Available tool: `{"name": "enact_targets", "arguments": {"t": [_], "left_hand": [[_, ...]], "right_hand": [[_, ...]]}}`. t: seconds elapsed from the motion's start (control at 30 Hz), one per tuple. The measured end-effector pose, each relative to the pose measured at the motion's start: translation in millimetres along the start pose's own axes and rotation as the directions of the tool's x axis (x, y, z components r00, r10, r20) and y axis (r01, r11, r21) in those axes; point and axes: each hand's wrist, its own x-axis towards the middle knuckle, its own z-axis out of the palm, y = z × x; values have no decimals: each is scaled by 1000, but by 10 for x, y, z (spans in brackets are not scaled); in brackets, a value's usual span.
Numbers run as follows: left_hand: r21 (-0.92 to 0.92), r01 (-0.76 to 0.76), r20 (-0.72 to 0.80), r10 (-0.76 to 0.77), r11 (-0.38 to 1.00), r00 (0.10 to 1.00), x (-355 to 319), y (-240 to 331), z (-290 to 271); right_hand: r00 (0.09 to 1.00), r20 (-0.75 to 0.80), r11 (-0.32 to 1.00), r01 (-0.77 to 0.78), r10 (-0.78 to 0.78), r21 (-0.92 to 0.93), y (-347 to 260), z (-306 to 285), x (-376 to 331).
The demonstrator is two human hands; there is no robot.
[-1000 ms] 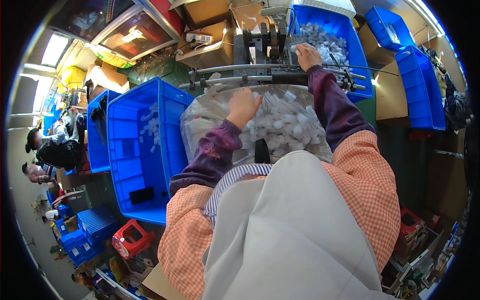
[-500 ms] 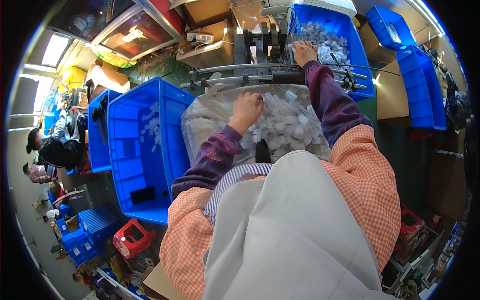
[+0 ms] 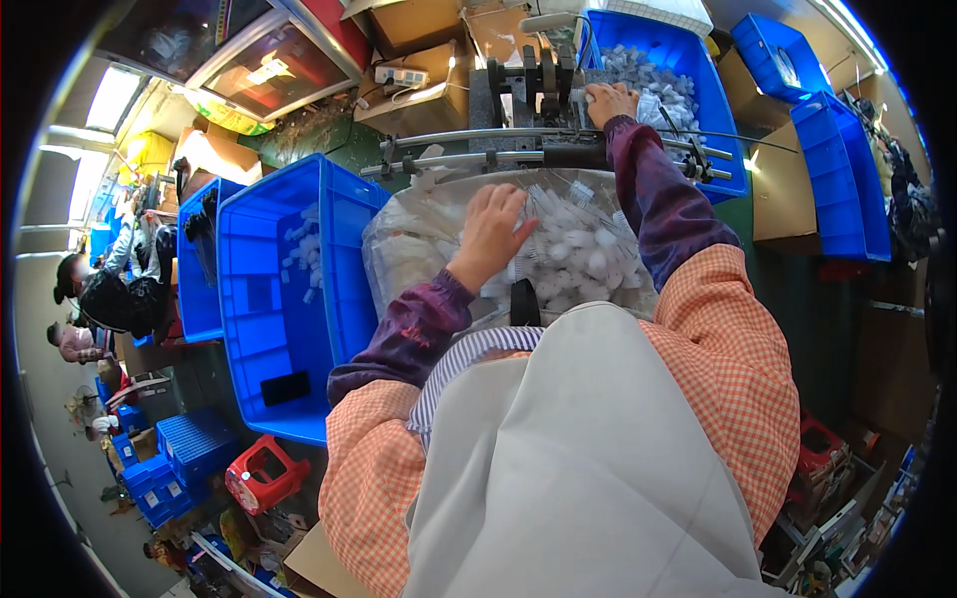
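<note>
near white pieces [image 3: 583,257], two hands [image 3: 488,227] [image 3: 611,103]

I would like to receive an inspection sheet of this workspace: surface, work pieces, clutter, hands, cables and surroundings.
Surface: translucent plastic sheet in front of the person, under a loose pile.
Work pieces: small white pieces heaped there; more in the left blue crate and the far-right blue bin.
Clutter: dark flat object inside the left blue crate.
Left hand: over the pile, fingers extended; no held piece visible.
Right hand: beside the metal machine, fingers curled; grip cannot be told.
Cables: white power strip by a cardboard box; its wiring is too small to trace.
Surroundings: red stool; other people at left.
</note>
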Motion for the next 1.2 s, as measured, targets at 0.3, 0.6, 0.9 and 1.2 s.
{"name": "enact_targets", "arguments": {"t": [0.3,0.6,0.9,1.2], "left_hand": [[-97,-400,510,390,912,766,-397,-11,-324],[-38,-511,590,432,859,682,-540,-122,-212],[0,-561,600,449,828,663,-594,-146,-93],[-42,-519,454,479,854,751,-593,-142,-158]], "right_hand": [[988,-156,999,11,-17,-40,71,-17,-252],[993,-108,998,48,-53,-48,-476,105,-214],[990,-133,997,47,-53,-54,-301,92,-218],[999,-8,997,34,-35,-69,225,-10,-11]]}}
